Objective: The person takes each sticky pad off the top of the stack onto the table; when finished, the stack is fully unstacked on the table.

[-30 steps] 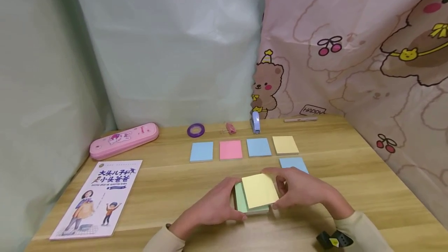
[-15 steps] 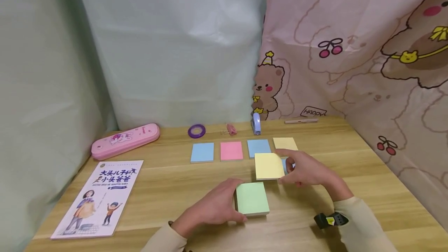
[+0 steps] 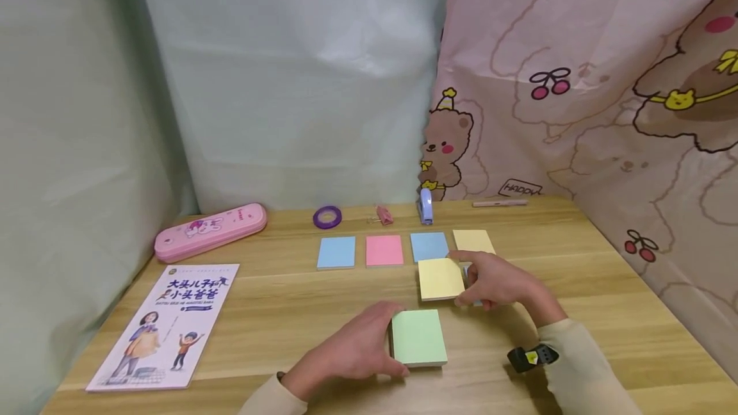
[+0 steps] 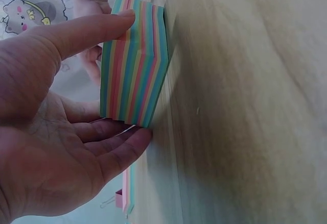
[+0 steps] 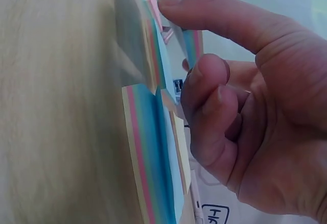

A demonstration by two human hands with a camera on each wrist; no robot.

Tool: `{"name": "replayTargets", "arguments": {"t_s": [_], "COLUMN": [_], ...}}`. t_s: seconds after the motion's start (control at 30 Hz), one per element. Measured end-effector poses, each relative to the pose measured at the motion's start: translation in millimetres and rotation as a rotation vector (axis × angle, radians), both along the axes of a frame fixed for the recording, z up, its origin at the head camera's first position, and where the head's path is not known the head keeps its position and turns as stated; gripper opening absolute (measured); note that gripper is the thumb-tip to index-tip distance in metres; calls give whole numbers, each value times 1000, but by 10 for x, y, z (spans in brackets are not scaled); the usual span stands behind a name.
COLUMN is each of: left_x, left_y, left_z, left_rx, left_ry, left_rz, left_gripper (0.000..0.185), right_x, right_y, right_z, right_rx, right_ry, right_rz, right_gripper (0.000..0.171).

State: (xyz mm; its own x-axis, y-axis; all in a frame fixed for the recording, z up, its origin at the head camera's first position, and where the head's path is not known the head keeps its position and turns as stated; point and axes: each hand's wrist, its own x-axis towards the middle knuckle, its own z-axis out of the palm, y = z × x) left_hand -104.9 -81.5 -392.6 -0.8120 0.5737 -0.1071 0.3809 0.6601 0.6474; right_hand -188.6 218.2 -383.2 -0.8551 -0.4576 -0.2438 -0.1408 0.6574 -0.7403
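Single square yellow sticky note sits just above the wooden desk, left of the right hand, whose thumb and curled fingers pinch its right edge; a blue note beneath the hand is mostly hidden. Thick multicoloured sticky-note pad, green sheet on top, lies nearer, left hand gripping its left side, thumb and fingers curled round the edges. Judged step: setting the peeled sheet down in a second row. Next calls for pressing flat, then letting go. Far row: blue, pink, blue, yellow notes.

desk: light wood grain | back wall: pale green sheet | right side: pink bear-and-cherry curtain | light: soft, even
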Motion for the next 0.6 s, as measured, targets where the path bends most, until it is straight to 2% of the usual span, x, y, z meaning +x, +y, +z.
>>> {"name": "replayTargets", "arguments": {"t_s": [0.33, 0.5, 0.6], "left_x": [17, 21, 18], "left_y": [-25, -29, -38], "left_z": [-8, -14, -13], "left_rx": [5, 7, 8], "left_ry": [9, 7, -25], "left_rz": [-8, -10, -14], "left_gripper": [84, 87, 94], "right_x": [17, 28, 37], "right_y": [-76, -91, -95], "right_z": [-19, -27, -34], "right_rx": [112, 117, 111], "right_ry": [-48, -78, -94], "right_rz": [-44, -62, -66], "right_gripper": [95, 95, 95]}}
